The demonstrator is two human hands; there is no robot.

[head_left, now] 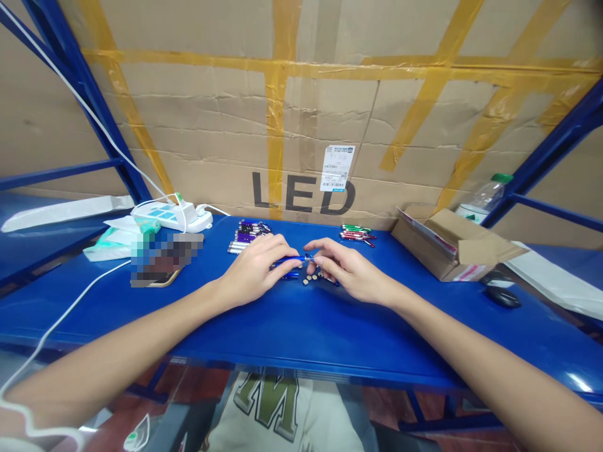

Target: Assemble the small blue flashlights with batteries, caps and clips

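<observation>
My left hand is closed round a slim blue metal pen, held level just above the table between my two hands. At its right end, the thumb and fingertips of my right hand pinch the silvery tip; the exact grip there is partly hidden. Below my hands, several small round button cells lie loose on the blue table. Another blue pen piece rests beside them, partly covered by my left hand.
Purple, black and silver pens lie behind my left hand, green and red ones at the back right. On the left are a phone and a power strip. An opened carton and a black mouse are on the right.
</observation>
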